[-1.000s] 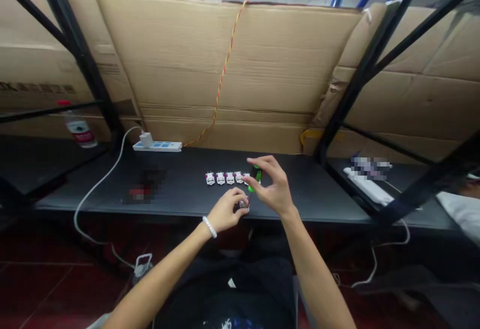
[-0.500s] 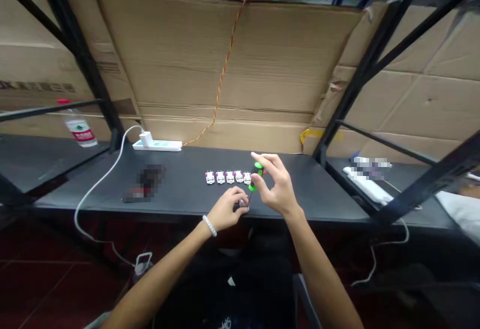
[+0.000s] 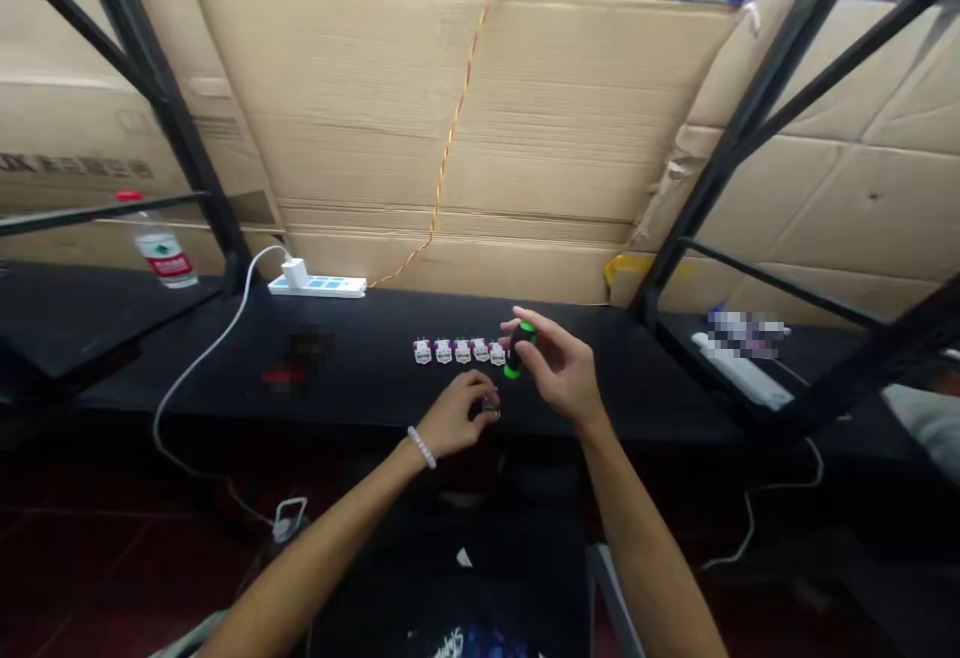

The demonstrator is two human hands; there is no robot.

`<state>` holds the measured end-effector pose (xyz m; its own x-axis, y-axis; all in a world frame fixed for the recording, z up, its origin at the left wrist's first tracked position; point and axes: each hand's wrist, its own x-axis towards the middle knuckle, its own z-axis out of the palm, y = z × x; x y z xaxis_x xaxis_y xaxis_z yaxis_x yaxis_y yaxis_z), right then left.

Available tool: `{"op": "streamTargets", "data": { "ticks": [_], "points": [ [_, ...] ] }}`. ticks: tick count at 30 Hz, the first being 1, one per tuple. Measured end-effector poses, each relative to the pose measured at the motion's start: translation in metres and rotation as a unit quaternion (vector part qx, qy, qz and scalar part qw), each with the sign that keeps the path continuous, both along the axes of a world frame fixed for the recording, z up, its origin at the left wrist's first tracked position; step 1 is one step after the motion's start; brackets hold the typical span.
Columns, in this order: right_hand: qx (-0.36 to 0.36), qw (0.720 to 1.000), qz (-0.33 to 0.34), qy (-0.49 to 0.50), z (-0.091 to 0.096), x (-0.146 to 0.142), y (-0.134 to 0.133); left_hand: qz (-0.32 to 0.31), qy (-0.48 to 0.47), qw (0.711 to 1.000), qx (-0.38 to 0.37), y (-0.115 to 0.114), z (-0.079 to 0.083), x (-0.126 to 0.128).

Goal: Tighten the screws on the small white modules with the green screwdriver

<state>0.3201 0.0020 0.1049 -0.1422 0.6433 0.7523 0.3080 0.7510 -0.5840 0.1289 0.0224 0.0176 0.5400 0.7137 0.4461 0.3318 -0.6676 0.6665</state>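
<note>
My right hand [image 3: 562, 368] grips the black and green handle of a screwdriver [image 3: 520, 350] above the black table. Its thin shaft is hard to make out against the dark surface. Near the table's front edge, my left hand [image 3: 454, 416], with a beaded bracelet at the wrist, pinches a small white part [image 3: 490, 403]. Fingers cover much of that piece. Just beyond both hands, several small white and purple parts [image 3: 462, 350] stand in a row, the rightmost close to the screwdriver handle.
A white power strip [image 3: 330, 286] with a plugged-in charger [image 3: 295, 272] lies at the back left, its cable [image 3: 202, 348] hanging over the front edge. Blurred dark and red items [image 3: 289, 368] lie left. Black metal posts [image 3: 697, 168] flank the table; cardboard [image 3: 337, 118] closes the back.
The screwdriver has lifted slightly and tilted, and its shaft no longer shows at the part in my left hand. My left hand keeps its pinch. The picture has brightened at the top.
</note>
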Motion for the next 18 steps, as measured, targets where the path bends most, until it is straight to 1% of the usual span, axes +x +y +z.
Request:
{"op": "streamTargets", "data": {
  "ticks": [3, 4, 5, 6, 7, 9, 10, 11, 12, 15, 16, 17, 18],
  "points": [
    [0.068, 0.99, -0.121, -0.008, 0.002, -0.002, -0.001, 0.001, -0.001, 1.0, 0.0, 0.0, 0.0, 0.0],
    [0.091, 0.985, -0.148, -0.018, 0.003, -0.002, -0.001, 0.002, -0.003, 1.0, 0.0, 0.0, 0.0, 0.0],
    [0.108, 0.981, -0.158, -0.028, 0.005, -0.003, -0.002, 0.002, -0.005, 1.0, -0.001, 0.0, 0.0, 0.0],
    [0.115, 0.981, -0.149, -0.04, 0.006, -0.003, -0.004, 0.001, -0.005, 1.0, -0.003, 0.0, 0.001, 0.0],
    [0.112, 0.985, -0.125, -0.048, 0.008, -0.003, -0.005, 0.001, -0.005, 1.0, -0.004, 0.0, 0.001, 0.0],
    [0.086, 0.993, -0.057, -0.05, 0.011, -0.002, -0.007, 0.0, -0.003, 1.0, -0.007, 0.0, 0.002, 0.0],
    [0.074, 0.996, -0.036, -0.046, 0.012, -0.002, -0.008, -0.002, -0.002, 1.0, -0.008, 0.0, 0.002, 0.0],
    [0.071, 0.996, -0.035, -0.04, 0.013, -0.002, -0.008, -0.003, -0.001, 1.0, -0.008, 0.0, 0.002, 0.0],
    [0.078, 0.995, -0.054, -0.035, 0.014, -0.001, -0.008, -0.003, -0.002, 1.0, -0.007, 0.0, 0.002, 0.0],
    [0.128, 0.979, -0.152, -0.042, 0.014, 0.0, -0.008, -0.003, -0.004, 1.0, -0.003, 0.0, 0.001, 0.0],
    [0.134, 0.977, -0.161, -0.05, 0.013, 0.0, -0.007, -0.001, -0.005, 1.0, -0.003, 0.0, 0.001, 0.0],
    [0.13, 0.979, -0.147, -0.058, 0.012, 0.001, -0.007, -0.001, -0.005, 1.0, -0.003, 0.0, 0.0, 0.001],
    [0.116, 0.984, -0.117, -0.064, 0.01, 0.002, -0.008, -0.002, -0.004, 1.0, -0.005, 0.001, 0.0, 0.001]
  ]
}}
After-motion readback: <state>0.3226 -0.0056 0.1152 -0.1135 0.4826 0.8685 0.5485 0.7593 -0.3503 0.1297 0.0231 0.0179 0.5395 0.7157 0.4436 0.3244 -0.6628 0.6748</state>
